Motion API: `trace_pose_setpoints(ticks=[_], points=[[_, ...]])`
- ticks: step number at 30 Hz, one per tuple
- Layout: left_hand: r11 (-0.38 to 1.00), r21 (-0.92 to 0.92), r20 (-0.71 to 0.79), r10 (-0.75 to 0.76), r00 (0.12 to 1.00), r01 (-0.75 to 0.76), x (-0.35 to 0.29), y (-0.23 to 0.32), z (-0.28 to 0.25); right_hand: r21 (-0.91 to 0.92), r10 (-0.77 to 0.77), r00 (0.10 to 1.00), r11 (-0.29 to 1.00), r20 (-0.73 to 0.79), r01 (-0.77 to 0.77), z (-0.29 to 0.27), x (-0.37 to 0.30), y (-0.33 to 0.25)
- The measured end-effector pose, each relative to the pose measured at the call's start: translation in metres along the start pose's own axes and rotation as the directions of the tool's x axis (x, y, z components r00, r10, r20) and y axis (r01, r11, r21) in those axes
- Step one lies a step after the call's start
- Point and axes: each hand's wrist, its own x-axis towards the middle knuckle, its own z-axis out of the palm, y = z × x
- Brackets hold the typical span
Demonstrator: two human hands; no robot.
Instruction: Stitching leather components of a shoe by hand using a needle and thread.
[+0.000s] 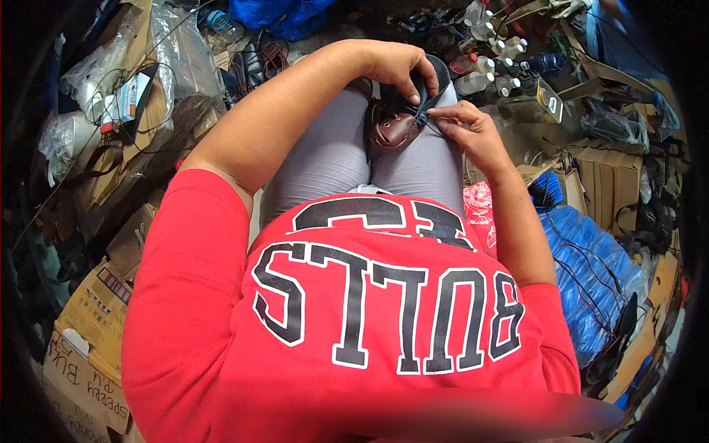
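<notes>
A dark brown leather shoe [393, 133] rests between my grey-trousered thighs, its rounded, stitched brown end toward me. The far part of it is black or dark blue and partly hidden by my fingers. My left hand [399, 68] reaches over from the left, fingers curled down and thumb bent, gripping the dark part of the shoe. From the right, my right hand [473, 131] comes in with thumb and index finger pinched at the shoe's side. A thin dark lace [423, 116] seems to run from the shoe to these fingertips.
Several capped bottles [487, 74] stand beyond my right knee. Further shoes [251, 65] lie past my left forearm. Cardboard boxes [607, 184], a blue plastic-wrapped bundle [591, 273] and clear plastic sheeting [173, 55] crowd both sides. A yellow carton [92, 317] sits at lower left.
</notes>
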Motion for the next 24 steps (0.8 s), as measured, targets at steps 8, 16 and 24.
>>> trace_pose_setpoints(ticks=[8,16,24], points=[[0.837,0.481,-0.464,-0.009,0.886,0.260,-0.075,0.008,0.007,-0.353,-0.268,0.954,0.912,-0.131,0.208,0.005,-0.004,-0.022],[0.937,0.280,-0.528,-0.031,0.848,0.208,-0.095,-0.009,0.002,-0.446,0.075,0.982,0.883,-0.174,-0.147,-0.001,0.036,-0.022],[0.818,0.041,-0.814,-0.306,0.494,0.574,-0.213,-0.073,-0.081,-0.473,0.006,0.978,0.874,-0.208,-0.106,0.002,0.041,-0.009]])
